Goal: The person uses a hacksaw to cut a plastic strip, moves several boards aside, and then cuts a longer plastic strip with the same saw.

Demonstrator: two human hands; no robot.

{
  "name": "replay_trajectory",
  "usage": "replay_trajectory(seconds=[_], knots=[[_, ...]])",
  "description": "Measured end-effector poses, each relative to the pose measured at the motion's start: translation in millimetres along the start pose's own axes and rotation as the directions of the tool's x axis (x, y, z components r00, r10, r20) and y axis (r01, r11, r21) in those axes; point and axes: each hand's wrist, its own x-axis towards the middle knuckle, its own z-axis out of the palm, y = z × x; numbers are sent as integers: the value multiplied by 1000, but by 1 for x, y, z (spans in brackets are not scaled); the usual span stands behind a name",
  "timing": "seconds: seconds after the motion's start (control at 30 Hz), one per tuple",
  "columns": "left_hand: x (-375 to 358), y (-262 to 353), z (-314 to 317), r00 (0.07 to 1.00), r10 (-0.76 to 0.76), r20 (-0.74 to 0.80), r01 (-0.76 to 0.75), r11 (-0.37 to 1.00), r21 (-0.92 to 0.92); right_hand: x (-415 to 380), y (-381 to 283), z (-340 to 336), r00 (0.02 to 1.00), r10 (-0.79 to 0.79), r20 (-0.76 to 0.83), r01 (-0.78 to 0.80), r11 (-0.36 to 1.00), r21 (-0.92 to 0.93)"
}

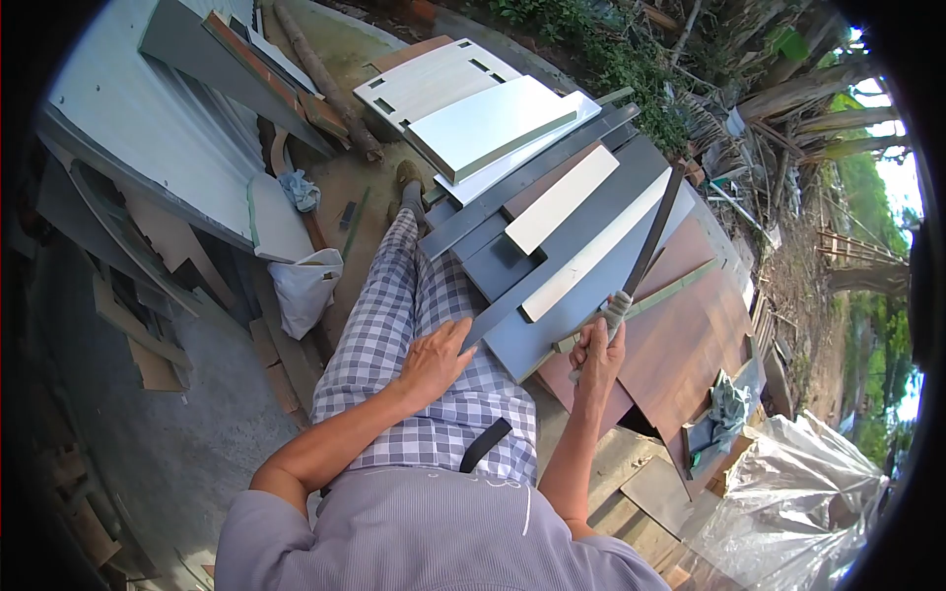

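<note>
My right hand (pixel 599 353) is closed around the cloth-wrapped handle of a machete (pixel 653 231). Its long, dark, narrow blade points up and away, over the boards. At my lap, my left hand (pixel 434 364) has its fingers and thumb about the near end of a long, narrow grey board (pixel 503 317). This board slants away across a stack of wider dark grey boards (pixel 542 340). A pale strip (pixel 591 251) lies along it, and a shorter cream board (pixel 562 199) lies farther left on the stack.
White panels (pixel 493 128) are piled beyond the stack, and brown wood-grain panels (pixel 680 345) lie to the right. A white bag (pixel 305 291) and a corrugated metal sheet (pixel 168 128) are at left. Clear plastic sheeting (pixel 798 492) covers something at lower right.
</note>
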Motion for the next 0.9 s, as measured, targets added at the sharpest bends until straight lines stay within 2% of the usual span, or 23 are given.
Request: replay_trajectory(seconds=[0.13,0.27,0.37,0.47,0.57,0.63,0.73,0.83,0.9], knots=[[-6,1,13,998,29,-52,-32,998,-60,3,5,-13,1000,20,-21,-20,1000,-14],[-1,6,8,999,40,-34,-42,998,-45,1,4,-21,998,14,-63,-13,1000,20],[0,10,7,1000,8,27,-6,998,-70,4,3,-26,997,4,-73,-2,1000,31],[0,15,12,997,41,66,-37,998,-54,7,9,-30,997,-7,-78,9,999,35],[3,25,17,991,121,61,-123,992,22,7,9,-30,997,-12,-77,15,999,34],[8,35,24,979,157,132,-165,984,58,7,9,-29,998,-11,-67,13,999,29],[13,54,37,966,161,200,-170,985,28,8,11,-28,998,-24,-64,26,999,32],[10,65,60,960,204,191,-199,979,-45,9,12,-31,996,-23,-91,22,1000,-9],[12,69,66,953,225,203,-226,974,-18,13,19,-38,993,-13,-114,12,1000,-6]])
